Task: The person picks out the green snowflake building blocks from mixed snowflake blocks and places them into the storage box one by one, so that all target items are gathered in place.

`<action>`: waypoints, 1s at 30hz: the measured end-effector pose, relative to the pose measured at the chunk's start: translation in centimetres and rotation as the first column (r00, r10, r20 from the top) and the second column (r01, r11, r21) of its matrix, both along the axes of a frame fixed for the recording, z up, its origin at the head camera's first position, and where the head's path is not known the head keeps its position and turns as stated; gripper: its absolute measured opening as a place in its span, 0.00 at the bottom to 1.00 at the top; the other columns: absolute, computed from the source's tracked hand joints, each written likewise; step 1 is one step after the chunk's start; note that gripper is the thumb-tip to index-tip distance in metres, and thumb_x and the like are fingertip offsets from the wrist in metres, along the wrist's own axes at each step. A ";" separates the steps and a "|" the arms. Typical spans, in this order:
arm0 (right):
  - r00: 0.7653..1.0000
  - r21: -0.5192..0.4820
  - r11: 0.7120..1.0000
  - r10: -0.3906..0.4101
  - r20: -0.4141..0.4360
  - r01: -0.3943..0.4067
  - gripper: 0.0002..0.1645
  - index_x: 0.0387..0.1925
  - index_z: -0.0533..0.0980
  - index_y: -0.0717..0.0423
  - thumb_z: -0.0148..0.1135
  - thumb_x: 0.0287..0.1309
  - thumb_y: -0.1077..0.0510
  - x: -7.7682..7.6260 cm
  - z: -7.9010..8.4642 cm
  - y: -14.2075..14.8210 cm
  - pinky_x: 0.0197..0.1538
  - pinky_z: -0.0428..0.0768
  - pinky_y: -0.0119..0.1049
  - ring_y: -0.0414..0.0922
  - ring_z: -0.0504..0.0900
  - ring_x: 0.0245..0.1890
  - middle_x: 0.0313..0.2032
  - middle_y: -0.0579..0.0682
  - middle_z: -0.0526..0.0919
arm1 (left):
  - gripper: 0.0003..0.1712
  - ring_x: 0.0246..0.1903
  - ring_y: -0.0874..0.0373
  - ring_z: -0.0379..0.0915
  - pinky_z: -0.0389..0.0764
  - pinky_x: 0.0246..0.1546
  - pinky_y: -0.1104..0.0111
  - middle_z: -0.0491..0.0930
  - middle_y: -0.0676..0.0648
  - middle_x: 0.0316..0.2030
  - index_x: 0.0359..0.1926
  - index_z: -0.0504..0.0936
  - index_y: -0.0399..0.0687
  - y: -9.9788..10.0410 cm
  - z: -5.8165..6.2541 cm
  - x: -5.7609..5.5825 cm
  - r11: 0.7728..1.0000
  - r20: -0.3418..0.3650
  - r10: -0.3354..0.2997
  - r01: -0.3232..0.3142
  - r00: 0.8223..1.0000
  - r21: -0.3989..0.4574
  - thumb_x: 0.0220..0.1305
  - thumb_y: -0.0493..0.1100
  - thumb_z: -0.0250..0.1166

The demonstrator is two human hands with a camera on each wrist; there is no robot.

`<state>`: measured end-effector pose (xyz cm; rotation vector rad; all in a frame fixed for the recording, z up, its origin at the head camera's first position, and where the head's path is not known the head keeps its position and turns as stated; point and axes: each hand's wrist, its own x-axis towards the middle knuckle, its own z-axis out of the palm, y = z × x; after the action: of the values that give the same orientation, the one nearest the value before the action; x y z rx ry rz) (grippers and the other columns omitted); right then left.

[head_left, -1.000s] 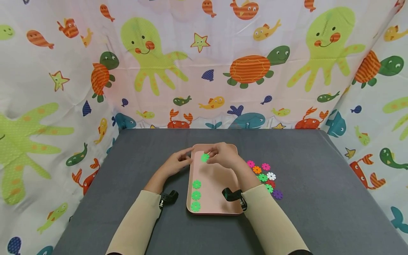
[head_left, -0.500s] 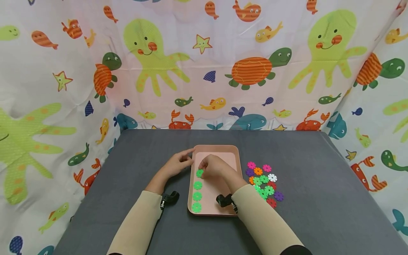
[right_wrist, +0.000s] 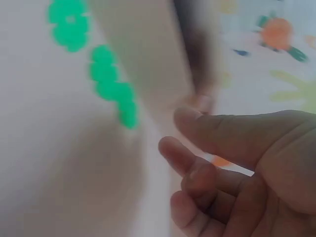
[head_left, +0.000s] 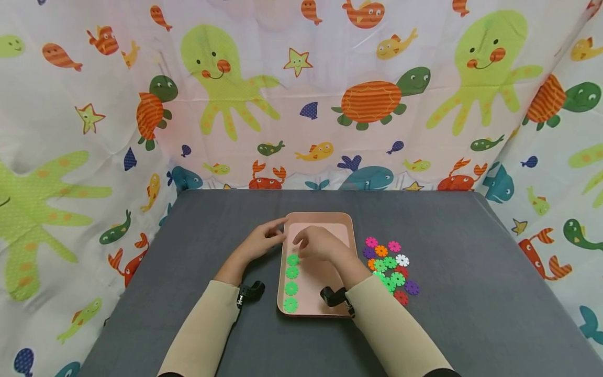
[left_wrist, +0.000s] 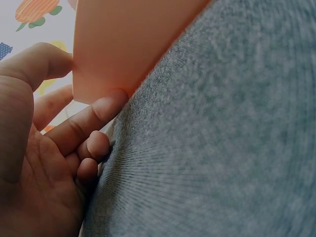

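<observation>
Lying in one pink tray (head_left: 313,288) are four notched green discs (head_left: 291,288).

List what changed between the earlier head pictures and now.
The right hand carried a green piece toward the person and slightly left, set it at the far end of the row in the tray, and let go; it now holds nothing. The left hand stayed at the tray's left side, and the other three green pieces stayed put.
</observation>
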<state>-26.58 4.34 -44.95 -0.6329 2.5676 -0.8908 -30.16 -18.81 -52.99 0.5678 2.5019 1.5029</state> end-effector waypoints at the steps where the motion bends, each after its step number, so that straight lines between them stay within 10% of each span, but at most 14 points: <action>1: 1.000 -0.031 0.999 -0.011 -0.003 0.011 0.18 0.54 0.84 0.60 0.70 0.62 0.65 0.2 0.5 0.5 0.46 0.81 0.42 0.47 0.83 0.40 0.42 0.53 0.86 | 0.33 0.27 0.56 0.68 0.70 0.29 0.65 0.80 0.48 0.35 0.76 0.69 0.51 0.0 0.0 0.0 1.000 0.000 -0.001 0.001 1.000 0.001 0.74 0.44 0.64; 11: 0.984 -0.307 0.939 -0.175 -0.039 0.155 0.17 0.55 0.83 0.57 0.68 0.67 0.59 2.6 2.8 7.6 0.39 0.78 0.41 0.50 0.77 0.38 0.40 0.50 0.82 | 0.33 0.26 0.55 0.67 0.69 0.28 0.65 0.80 0.48 0.36 0.76 0.69 0.53 0.0 0.3 0.2 1.000 -0.003 0.014 -0.014 1.000 -0.007 0.73 0.44 0.64; 30: 0.930 -0.139 0.920 -0.366 0.041 0.368 0.22 0.57 0.79 0.69 0.69 0.65 0.60 3.9 -0.1 19.5 0.33 0.71 0.40 0.48 0.71 0.30 0.28 0.51 0.73 | 0.33 0.26 0.55 0.67 0.70 0.30 0.64 0.80 0.48 0.36 0.76 0.69 0.53 0.1 0.2 0.2 1.000 -0.011 0.010 -0.010 1.000 -0.011 0.73 0.45 0.65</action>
<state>-22.65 23.84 -45.00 -0.1759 2.6724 -1.2031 -29.94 -18.69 -52.74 0.5642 2.5227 1.4926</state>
